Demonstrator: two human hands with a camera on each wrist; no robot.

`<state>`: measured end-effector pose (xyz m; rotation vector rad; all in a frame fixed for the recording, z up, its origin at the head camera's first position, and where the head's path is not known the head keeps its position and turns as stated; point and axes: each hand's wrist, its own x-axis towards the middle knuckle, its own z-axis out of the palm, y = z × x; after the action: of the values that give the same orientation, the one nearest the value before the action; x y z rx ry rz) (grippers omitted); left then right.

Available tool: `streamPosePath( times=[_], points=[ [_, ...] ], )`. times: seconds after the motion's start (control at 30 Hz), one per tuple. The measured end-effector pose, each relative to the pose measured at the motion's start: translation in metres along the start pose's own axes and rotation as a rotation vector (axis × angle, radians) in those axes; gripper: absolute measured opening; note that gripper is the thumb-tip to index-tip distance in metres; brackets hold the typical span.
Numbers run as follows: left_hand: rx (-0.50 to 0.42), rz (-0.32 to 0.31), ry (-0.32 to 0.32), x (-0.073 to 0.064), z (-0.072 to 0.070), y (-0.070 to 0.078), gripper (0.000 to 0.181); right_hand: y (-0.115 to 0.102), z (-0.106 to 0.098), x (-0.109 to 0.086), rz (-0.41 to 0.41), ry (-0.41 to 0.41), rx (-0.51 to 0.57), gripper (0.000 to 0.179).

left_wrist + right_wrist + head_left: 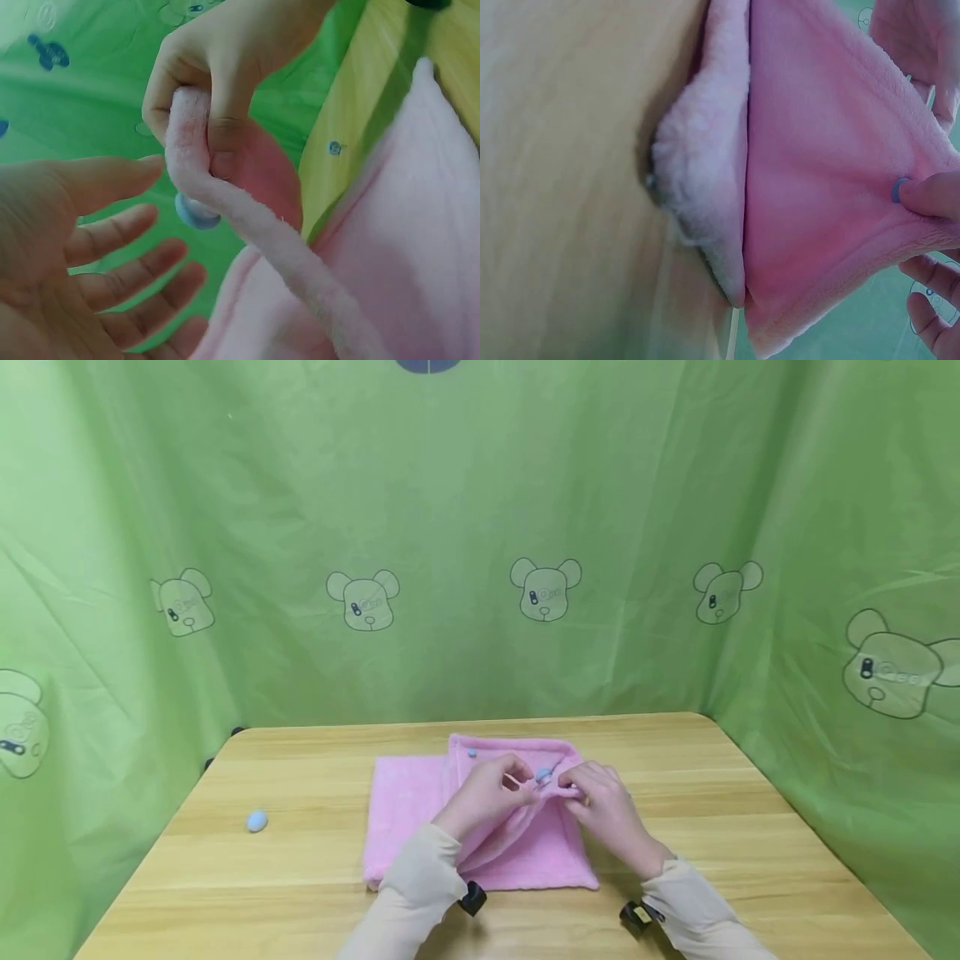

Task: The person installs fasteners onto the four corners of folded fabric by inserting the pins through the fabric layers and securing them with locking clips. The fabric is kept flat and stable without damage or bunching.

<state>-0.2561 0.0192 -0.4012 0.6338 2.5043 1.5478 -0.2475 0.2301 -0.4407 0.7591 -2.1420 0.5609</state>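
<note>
A folded pink plush cloth [408, 810] lies on the table, its upper layer lifted at one corner. My right hand [609, 806] pinches the raised hem between thumb and fingers. A light-blue round cap [196, 214] shows just below the pinched hem, and a blue disc [898, 190] sits under the right thumb against the cloth's pink face. Close by on the left, my left hand [90, 262] has its fingers spread and loosely bent, with nothing in them. Its thumb tip is beside the hem; whether it touches cannot be made out.
A light-blue egg-shaped piece [257, 821] lies on the wooden table [315, 852], left of the cloth. Another small blue piece [472, 752] is on the cloth's far left corner. Green curtains [450, 668] with bear-head prints stand behind and at both sides.
</note>
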Motion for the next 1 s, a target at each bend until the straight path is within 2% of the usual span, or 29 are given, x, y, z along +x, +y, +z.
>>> streamPosePath(
  times=[0.1,0.23,0.37,0.47,0.57,0.67,0.83,1.0],
  points=[
    [0.115,0.044,-0.021,-0.005,0.001,0.005,0.026,0.0,0.0,0.0,0.015,-0.003,0.001,0.03],
    [0.224,0.086,0.001,-0.009,0.009,0.008,0.022,0.0,0.0,-0.001,0.015,-0.006,-0.001,0.03],
    [0.261,0.113,0.048,-0.01,0.021,0.009,0.017,0.001,-0.002,-0.001,0.011,0.0,-0.005,0.029],
    [0.314,0.17,0.107,-0.009,0.028,0.009,0.012,0.001,-0.002,-0.001,0.006,-0.004,-0.005,0.029],
    [0.379,0.228,0.161,-0.009,0.031,0.009,0.007,0.002,-0.003,-0.002,-0.003,-0.007,-0.006,0.029],
    [0.404,0.263,0.194,-0.008,0.031,0.007,0.005,0.003,-0.003,-0.001,-0.01,-0.004,-0.004,0.029],
    [0.313,0.226,0.205,-0.005,0.031,0.003,0.004,0.005,-0.006,0.003,0.013,-0.025,0.013,0.029],
    [0.083,0.128,0.197,-0.003,0.024,-0.004,0.006,0.01,-0.015,0.008,0.096,-0.086,0.019,0.031]
  ],
)
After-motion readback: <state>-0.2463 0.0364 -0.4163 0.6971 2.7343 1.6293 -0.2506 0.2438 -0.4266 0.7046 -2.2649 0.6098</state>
